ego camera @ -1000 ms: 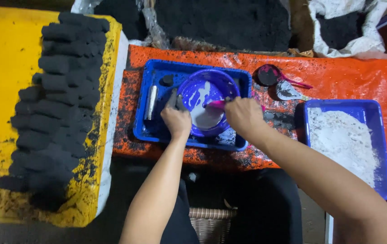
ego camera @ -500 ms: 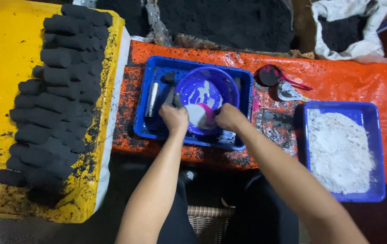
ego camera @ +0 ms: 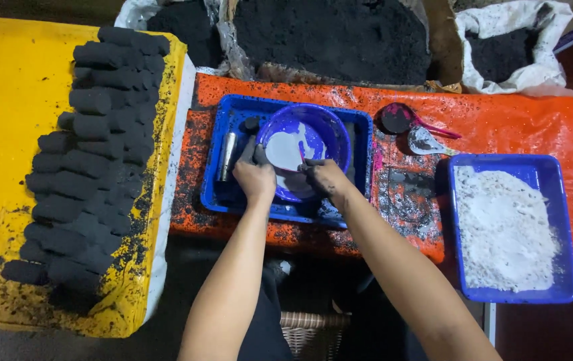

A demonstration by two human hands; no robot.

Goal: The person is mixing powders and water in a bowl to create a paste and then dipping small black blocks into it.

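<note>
The purple bowl (ego camera: pixel 304 148) sits inside the blue tray (ego camera: pixel 219 194) near the left end of the orange-covered bench (ego camera: pixel 500 127), and both hands now work inside its near rim. The right hand (ego camera: pixel 326 177), which a second ago rested higher on the bowl's right rim, has come down and inward, its fingers curled into the grey paste at the bowl's bottom. The left hand (ego camera: pixel 255 179) has barely moved; it stays closed on the bowl's left edge, steadying it. Judging from this, the mixing has gone from holding to kneading, with the paste being gathered toward the near side of the bowl.

Beside the bowl, a small metal cylinder (ego camera: pixel 226 155) lies along the tray's left side, unmoved. To the right, a pink scoop (ego camera: pixel 400 119) and a grey spoon (ego camera: pixel 423 140) lie on the bench, and a second blue tray of white powder (ego camera: pixel 504 227) stands at the bench's right end. On the yellow board (ego camera: pixel 5 134) to the left, rows of black briquettes (ego camera: pixel 92 154) lie stacked as before
</note>
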